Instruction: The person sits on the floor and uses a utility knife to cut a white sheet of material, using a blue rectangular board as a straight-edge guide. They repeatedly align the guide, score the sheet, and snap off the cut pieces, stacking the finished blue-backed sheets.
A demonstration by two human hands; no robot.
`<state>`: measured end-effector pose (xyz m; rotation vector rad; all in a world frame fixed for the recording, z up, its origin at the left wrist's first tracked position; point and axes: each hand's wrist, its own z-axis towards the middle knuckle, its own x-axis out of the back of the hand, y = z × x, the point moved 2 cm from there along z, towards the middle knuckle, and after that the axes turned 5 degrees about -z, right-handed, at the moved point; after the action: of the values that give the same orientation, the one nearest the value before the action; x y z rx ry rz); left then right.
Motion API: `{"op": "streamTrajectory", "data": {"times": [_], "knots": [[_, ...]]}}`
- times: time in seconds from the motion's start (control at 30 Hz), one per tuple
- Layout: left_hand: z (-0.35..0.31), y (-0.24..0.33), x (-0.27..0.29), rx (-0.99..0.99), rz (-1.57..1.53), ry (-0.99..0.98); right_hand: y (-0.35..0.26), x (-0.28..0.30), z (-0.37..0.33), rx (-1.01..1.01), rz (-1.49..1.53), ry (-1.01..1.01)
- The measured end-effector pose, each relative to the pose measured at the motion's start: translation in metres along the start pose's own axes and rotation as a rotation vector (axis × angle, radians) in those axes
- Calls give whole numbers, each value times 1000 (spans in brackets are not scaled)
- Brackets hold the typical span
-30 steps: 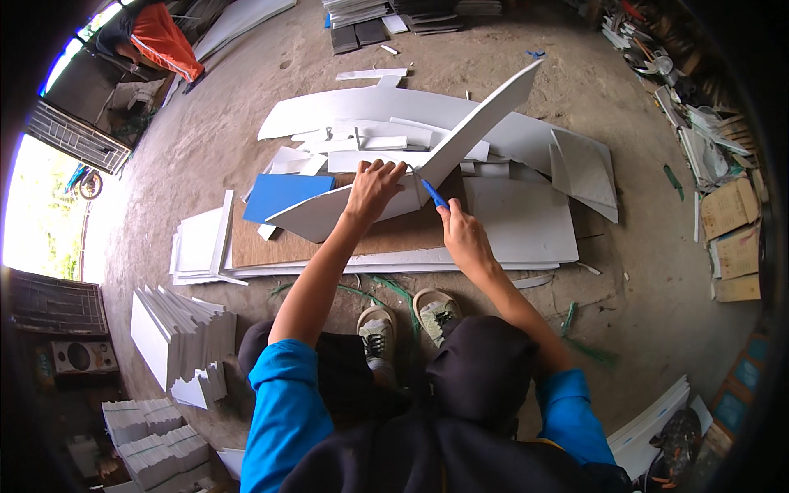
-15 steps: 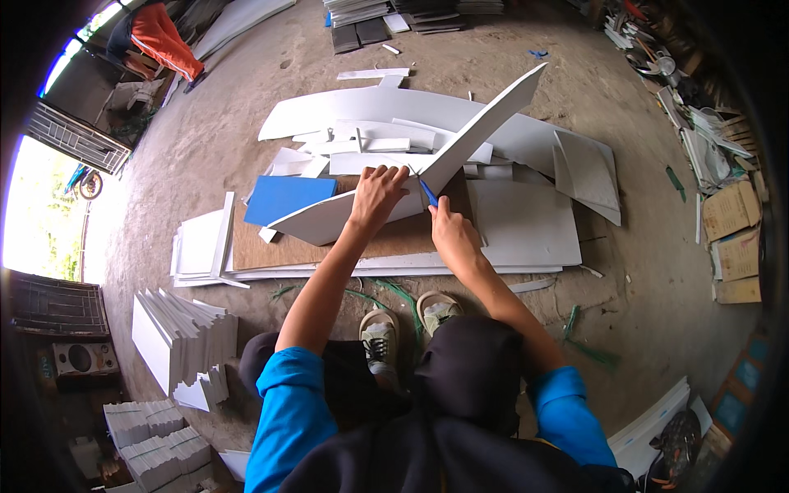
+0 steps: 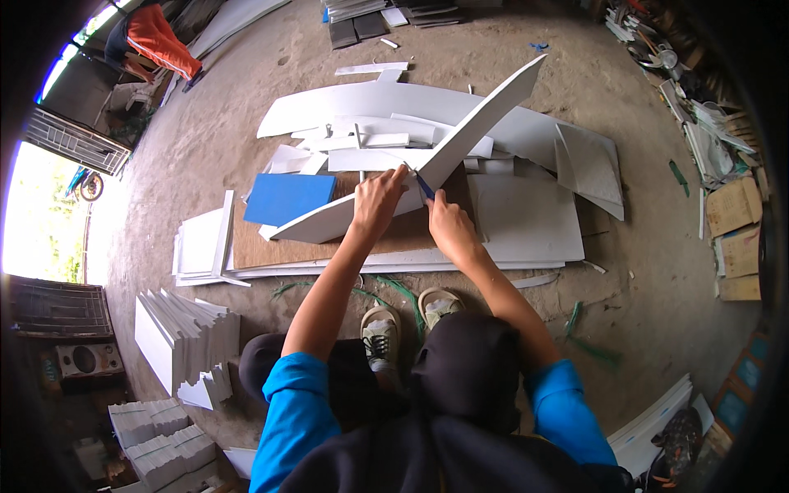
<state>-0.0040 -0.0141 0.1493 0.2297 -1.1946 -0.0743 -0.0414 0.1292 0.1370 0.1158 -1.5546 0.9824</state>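
Observation:
A long white foam-like sheet [image 3: 485, 119] is bent at its middle, its right part rising toward the far right and its left part lying low over a brown board [image 3: 386, 248]. My left hand [image 3: 378, 199] is closed on the sheet's near edge, just left of the bend. In my right hand [image 3: 452, 226] is a blue-handled cutter knife [image 3: 425, 186], its tip against the sheet at the bend. The blade is too small to make out clearly. A flat blue sheet [image 3: 289, 199] lies left of my left hand.
White offcuts [image 3: 370, 140] and a large curved white sheet [image 3: 329, 107] lie beyond my hands. Cut white pieces [image 3: 187, 333] stand in a stack at the left. Cardboard [image 3: 734, 205] lines the right side. A person in orange trousers [image 3: 160, 41] bends over at far left.
The view has shifted slightly. My right hand and the knife are a touch farther up and left along the bend. My left hand keeps its hold on the sheet.

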Motion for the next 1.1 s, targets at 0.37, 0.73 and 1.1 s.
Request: {"op": "streamTrajectory", "data": {"times": [0.37,0.73,1.1], "knots": [[0,0,1,53,6,-91,27,-34,2,-27,63,-149],[4,-11,2,87,-54,-31,33,-73,17,-36,94,-124],[19,5,5,183,-88,-72,27,-74,15,-151,-37,-224]]}}
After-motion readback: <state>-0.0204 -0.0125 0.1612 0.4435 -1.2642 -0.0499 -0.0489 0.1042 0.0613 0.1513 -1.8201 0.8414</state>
